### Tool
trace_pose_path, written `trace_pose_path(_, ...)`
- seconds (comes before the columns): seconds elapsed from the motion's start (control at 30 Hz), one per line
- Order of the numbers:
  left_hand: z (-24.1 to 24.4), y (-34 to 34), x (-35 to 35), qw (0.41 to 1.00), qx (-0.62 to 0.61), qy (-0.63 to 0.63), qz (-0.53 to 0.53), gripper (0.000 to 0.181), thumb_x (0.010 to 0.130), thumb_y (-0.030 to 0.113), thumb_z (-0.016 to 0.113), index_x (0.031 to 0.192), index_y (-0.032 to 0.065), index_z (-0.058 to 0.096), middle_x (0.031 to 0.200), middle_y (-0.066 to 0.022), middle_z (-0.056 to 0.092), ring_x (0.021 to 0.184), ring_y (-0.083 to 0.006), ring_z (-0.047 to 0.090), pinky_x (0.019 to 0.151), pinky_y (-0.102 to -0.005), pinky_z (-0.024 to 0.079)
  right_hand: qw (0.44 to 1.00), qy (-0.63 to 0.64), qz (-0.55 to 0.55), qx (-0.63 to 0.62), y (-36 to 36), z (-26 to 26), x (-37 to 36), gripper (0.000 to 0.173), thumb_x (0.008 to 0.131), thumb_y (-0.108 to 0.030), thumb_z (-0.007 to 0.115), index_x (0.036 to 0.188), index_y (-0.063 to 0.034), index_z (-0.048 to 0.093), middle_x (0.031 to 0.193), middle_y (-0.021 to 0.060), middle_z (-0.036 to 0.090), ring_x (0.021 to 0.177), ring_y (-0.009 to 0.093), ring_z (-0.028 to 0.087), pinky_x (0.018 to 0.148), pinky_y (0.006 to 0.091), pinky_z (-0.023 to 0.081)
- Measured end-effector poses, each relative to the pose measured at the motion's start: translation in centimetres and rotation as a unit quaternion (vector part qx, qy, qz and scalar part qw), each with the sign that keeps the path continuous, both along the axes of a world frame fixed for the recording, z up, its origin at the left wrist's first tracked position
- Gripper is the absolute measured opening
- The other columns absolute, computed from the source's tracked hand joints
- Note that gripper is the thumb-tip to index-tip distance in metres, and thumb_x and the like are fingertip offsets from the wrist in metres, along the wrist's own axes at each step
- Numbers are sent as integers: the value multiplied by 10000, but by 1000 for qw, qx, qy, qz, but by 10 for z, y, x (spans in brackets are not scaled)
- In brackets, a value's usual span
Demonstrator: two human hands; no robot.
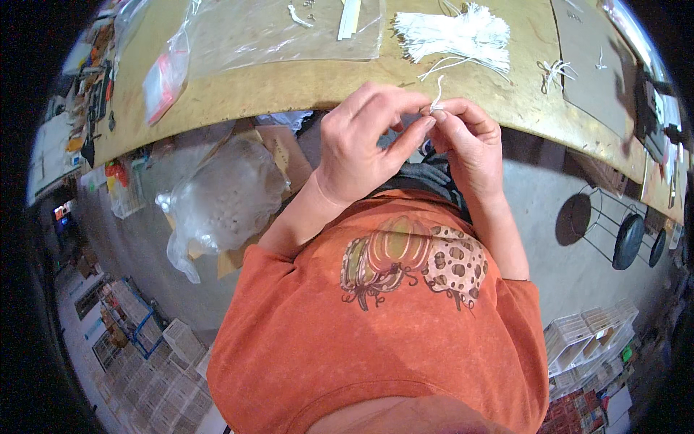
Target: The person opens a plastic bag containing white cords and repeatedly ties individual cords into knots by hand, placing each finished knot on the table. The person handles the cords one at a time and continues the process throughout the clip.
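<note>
Between the fingertips of both hands is a short white cord (pixel 439 89), one end sticking up and the rest bunched in a loop or knot. My left hand (pixel 374 138) pinches it from the left with thumb and index finger. My right hand (pixel 470 138) grips it from the right, thumb against the bunched part. Both hands are just over the table's near edge. Beyond them lies a thick bundle of white cords (pixel 455 35). A smaller cluster of white cords (pixel 556 71) rests to the right.
A clear plastic sheet (pixel 244 46) with small metal parts covers the table's (pixel 217 103) far left. A plastic bag with a red edge (pixel 165 87) lies left. Below stands a plastic-lined cardboard box (pixel 233 190). A grey board (pixel 593 70) and round stools (pixel 629 241) are right.
</note>
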State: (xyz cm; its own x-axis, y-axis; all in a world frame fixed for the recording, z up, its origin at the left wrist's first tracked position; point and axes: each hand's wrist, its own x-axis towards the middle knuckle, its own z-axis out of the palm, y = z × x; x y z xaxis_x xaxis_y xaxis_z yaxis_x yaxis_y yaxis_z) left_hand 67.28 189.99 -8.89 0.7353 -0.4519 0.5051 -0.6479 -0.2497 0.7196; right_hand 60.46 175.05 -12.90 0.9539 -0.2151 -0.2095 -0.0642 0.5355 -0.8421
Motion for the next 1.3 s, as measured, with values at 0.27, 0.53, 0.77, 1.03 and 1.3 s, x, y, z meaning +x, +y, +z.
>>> trace_pose_path(0.27,-14,1,7,986,-37,155,-46,111,827,13,751,912,35,683,814,-28,647,665,-80,639,567,-220,511,992,-15,-26,-125,5,4,-5,78,936,-82,684,964,-20,723,779,13,692,642,36,581,555,187,462)
trace_pose_path(0.53,-29,4,10,902,-139,389,-127,107,891,9,694,971,34,627,876,-5,639,747,-61,643,625,-202,520,991,-2,-8,-134,5,7,-4,82,933,-77,682,966,-16,726,781,5,692,654,34,586,565,191,472)
trace_pose_path(0.77,-28,2,12,863,-234,414,-167,169,883,-16,708,1010,45,613,894,-8,622,768,-67,630,636,-202,517,989,-33,15,-145,1,3,-6,86,941,-43,656,986,-3,717,802,32,697,656,57,598,578,196,485)
trace_pose_path(1.03,-7,3,8,998,8,56,-31,123,816,-19,748,918,39,712,826,-45,656,678,-124,672,580,-243,540,994,-57,-8,-92,5,-2,-4,116,946,-47,656,1038,-11,716,844,39,709,677,60,615,584,202,508)
trace_pose_path(1.3,-4,4,6,998,64,25,-10,108,794,5,758,863,40,682,796,-50,665,608,-117,643,544,-253,525,951,-61,-19,-301,8,0,-6,109,947,-39,651,1033,3,702,828,32,696,671,57,617,587,202,508)
